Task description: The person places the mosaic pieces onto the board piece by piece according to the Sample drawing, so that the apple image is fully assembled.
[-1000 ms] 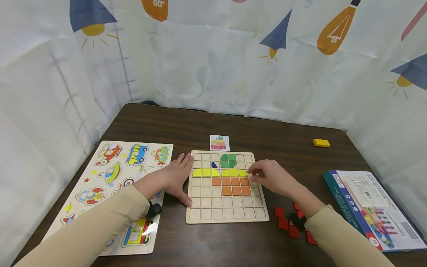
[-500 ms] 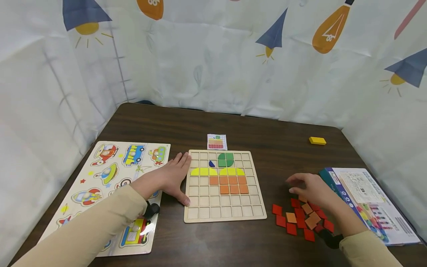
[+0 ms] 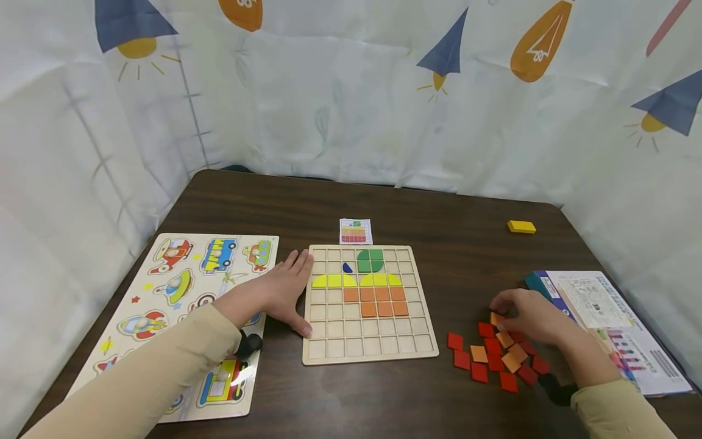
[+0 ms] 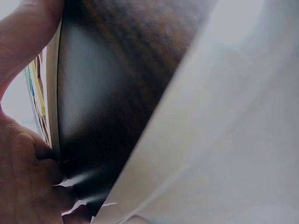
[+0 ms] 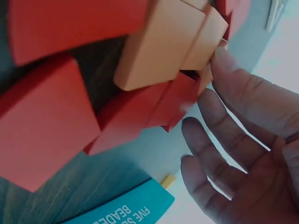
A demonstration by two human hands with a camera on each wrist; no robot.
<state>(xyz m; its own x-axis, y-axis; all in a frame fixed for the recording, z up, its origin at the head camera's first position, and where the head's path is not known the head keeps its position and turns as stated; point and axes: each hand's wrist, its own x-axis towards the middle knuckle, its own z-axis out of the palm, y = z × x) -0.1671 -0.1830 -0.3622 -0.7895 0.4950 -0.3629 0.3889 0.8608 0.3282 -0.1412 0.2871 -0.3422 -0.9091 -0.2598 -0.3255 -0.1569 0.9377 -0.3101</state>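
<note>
The wooden grid board [image 3: 336,347] lies mid-table, with several orange square tiles [image 3: 385,309], yellow pieces [image 3: 381,280], green pieces [image 3: 370,261] and a small blue piece [image 3: 347,267] in its cells. My left hand [image 3: 285,292] rests with spread, straight fingers along the board's left edge. At the loose pile on the right, my right hand [image 3: 529,314] pinches an orange square tile [image 3: 496,319] between thumb and index finger. In the right wrist view the other fingers [image 5: 205,140] are bent beside the red tiles [image 5: 46,126].
A small picture card [image 3: 355,231] lies behind the grid board. A peg puzzle board [image 3: 219,329] with vehicle pictures is under my left forearm. To the right sit a flat box [image 3: 609,317] and a yellow block [image 3: 521,227]. Red tiles [image 3: 495,363] spread near my right wrist.
My right hand has gone from the grid board's right side to the loose tiles, where its fingers have closed on an orange one. The left hand stays at the board's edge.
</note>
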